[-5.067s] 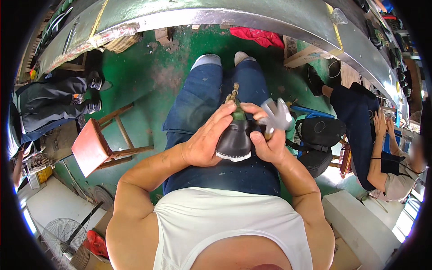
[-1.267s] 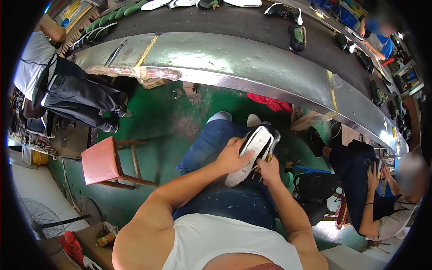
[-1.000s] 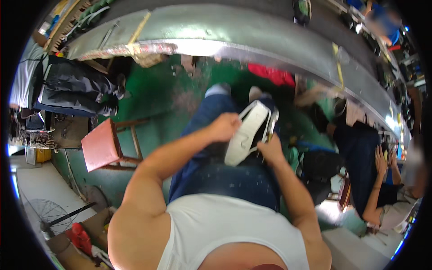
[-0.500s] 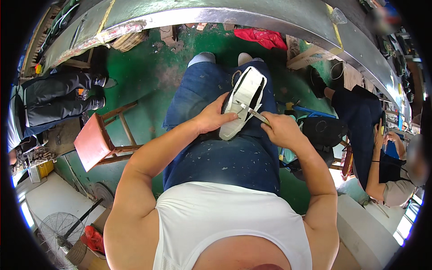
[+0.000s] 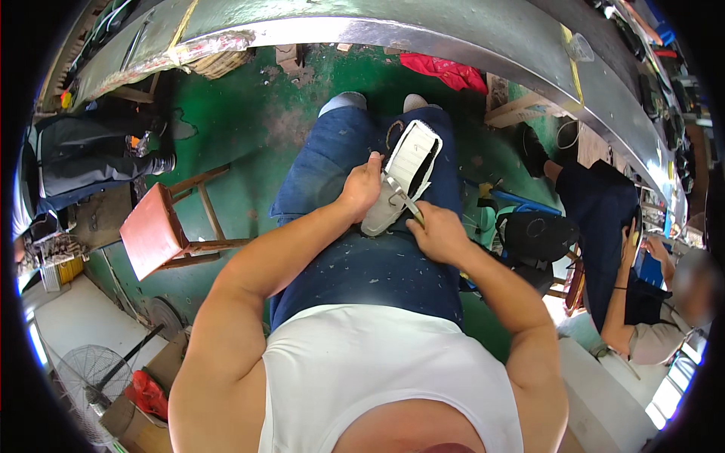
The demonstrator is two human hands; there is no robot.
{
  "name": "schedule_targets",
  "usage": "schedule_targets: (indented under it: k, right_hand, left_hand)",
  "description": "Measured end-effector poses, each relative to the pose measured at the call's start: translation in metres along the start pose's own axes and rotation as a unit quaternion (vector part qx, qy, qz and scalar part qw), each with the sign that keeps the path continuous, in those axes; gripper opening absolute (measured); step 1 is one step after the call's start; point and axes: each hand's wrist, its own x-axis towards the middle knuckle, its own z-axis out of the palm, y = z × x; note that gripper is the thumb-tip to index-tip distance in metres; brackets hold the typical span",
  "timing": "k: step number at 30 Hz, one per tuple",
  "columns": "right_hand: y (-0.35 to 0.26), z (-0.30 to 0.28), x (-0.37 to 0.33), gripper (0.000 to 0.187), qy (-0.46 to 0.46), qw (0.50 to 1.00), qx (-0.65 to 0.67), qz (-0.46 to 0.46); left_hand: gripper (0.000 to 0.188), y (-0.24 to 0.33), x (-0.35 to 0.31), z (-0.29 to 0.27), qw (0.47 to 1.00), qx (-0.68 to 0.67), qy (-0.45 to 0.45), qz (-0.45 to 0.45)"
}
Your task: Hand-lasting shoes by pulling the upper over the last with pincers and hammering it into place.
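A shoe (image 5: 411, 155) with a pale, whitish underside facing up rests on my lap over my blue jeans. A dark gap shows along its right side. My left hand (image 5: 364, 185) grips its left edge at mid-length, thumb pointing up along it. In my right hand (image 5: 438, 232) is a metal tool that looks like a pair of pincers (image 5: 405, 199), held by its yellowish handle. The tool's curved head touches or sits just over the near half of the underside. My fingers hide part of the shoe's left side.
A metal-edged workbench (image 5: 377, 30) curves across the far side. Left stands a stool with a reddish seat (image 5: 153, 230); a black-covered seat (image 5: 538, 235) is at my right. A seated person (image 5: 642, 287) works at far right. A standing fan (image 5: 94, 377) is lower left. Red cloth (image 5: 445, 72) lies under the bench.
The shoe has tilted a little, and its far end sits slightly lower. My right hand and the pincers have shifted left and nearer to me. My left hand's thumb has turned upward along the edge.
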Motion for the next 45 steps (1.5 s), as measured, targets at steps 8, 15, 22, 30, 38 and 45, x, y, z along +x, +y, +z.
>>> schedule_targets:
  k: [8,15,22,30,38,45]
  right_hand:
    - [0.019,-0.04,0.017,0.031,0.103,0.988,-0.108,-0.034]
    - [0.049,-0.023,0.007,0.019,0.091,0.995,-0.002,0.041]
    - [0.039,-0.072,0.024,0.029,0.032,0.988,0.142,0.049]
    - [0.041,-0.044,0.054,0.042,0.098,0.994,0.028,-0.029]
    - [0.022,-0.043,0.03,0.041,0.035,0.993,0.113,0.022]
    - [0.043,-0.011,0.005,0.036,0.008,0.988,0.149,0.042]
  left_hand:
    - [0.046,-0.004,-0.001,-0.001,0.893,0.286,0.048,0.344]
    - [0.053,0.015,-0.011,-0.002,0.787,0.447,-0.042,0.423]
    - [0.058,0.032,-0.002,-0.007,0.768,0.537,-0.082,0.338]
    - [0.063,0.044,-0.015,-0.006,0.736,0.608,-0.118,0.273]
    - [0.069,-0.016,-0.017,-0.023,0.942,0.274,-0.055,0.185]
    - [0.111,0.015,-0.036,-0.032,0.875,0.384,-0.157,0.249]
